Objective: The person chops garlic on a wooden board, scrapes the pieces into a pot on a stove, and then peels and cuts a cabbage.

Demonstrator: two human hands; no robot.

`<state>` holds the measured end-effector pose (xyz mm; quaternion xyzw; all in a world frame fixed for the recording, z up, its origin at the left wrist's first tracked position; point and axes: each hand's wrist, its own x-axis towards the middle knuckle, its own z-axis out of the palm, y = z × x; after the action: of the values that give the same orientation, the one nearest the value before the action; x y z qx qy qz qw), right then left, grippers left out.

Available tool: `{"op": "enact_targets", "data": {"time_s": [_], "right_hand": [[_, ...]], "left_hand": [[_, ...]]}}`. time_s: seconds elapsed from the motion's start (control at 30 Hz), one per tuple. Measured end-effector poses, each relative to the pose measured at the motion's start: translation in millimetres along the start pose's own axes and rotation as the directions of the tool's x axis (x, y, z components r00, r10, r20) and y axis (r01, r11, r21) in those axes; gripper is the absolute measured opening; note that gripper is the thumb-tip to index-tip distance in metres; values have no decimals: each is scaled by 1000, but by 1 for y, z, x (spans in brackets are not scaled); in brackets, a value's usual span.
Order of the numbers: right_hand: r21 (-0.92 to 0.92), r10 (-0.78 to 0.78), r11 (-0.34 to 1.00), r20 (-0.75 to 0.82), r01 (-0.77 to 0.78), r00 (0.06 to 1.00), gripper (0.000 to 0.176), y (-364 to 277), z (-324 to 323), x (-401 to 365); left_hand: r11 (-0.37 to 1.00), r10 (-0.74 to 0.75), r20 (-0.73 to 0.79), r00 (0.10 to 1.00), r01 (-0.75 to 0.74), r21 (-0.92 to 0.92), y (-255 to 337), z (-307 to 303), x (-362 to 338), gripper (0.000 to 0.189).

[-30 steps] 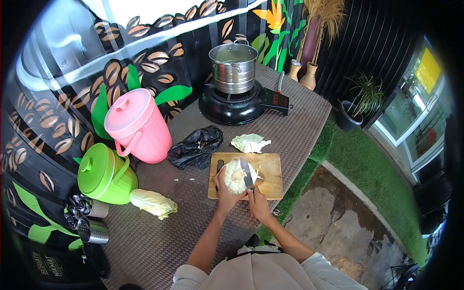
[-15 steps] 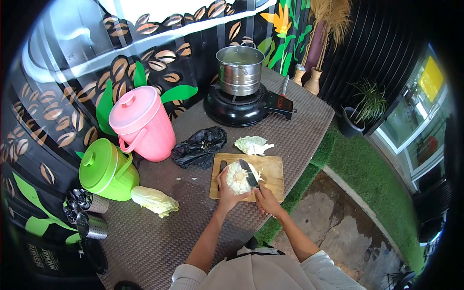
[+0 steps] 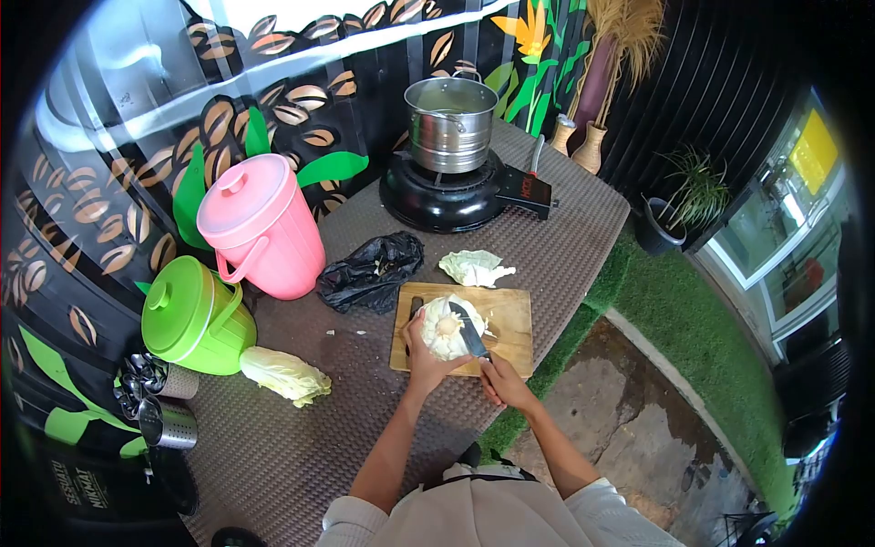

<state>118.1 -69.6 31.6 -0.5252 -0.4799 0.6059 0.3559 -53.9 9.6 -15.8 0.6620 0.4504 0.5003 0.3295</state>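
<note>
On the wooden cutting board [image 3: 512,333] rests a round pale cabbage [image 3: 441,338] with its stem end facing up. My left hand [image 3: 425,363] is wrapped round the cabbage's left and near side. In my right hand [image 3: 504,383] is the handle of a knife [image 3: 470,334], whose blade lies against the right side of the cabbage. Small cabbage scraps lie on the board right of the blade. Just beyond the board is a loose cabbage leaf [image 3: 476,269].
A metal pot [image 3: 450,137] stands on a black portable stove [image 3: 441,202] at the back. Left of the board are a crumpled black bag [image 3: 372,272], a pink jug [image 3: 262,228], a green jug [image 3: 199,317], an elongated cabbage [image 3: 285,376] and a perforated metal holder [image 3: 169,423].
The whole view has shifted slightly, moving the table items a little up and left. Both hands keep their hold, and the knife stays at the cabbage's right side.
</note>
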Motion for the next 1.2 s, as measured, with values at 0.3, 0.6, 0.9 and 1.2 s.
{"op": "enact_targets", "data": {"time_s": [0.3, 0.6, 0.9, 1.2], "right_hand": [[-516, -303, 849, -302, 112, 904, 31, 15, 9, 11], [-500, -299, 854, -243, 145, 923, 33, 1, -5, 20], [-332, -160, 935, -89, 122, 983, 41, -5, -23, 24], [-342, 15, 938, 177, 47, 984, 30, -15, -73, 49]], "left_hand": [[1000, 8, -24, 1000, -7, 28, -1, 1, -3, 123], [999, 30, -36, 999, -29, 35, -8, 3, -6, 121], [998, 40, -52, 998, -42, -45, -9, 2, -6, 120], [998, -13, 59, 998, 16, -53, -10, -4, -3, 124]]}}
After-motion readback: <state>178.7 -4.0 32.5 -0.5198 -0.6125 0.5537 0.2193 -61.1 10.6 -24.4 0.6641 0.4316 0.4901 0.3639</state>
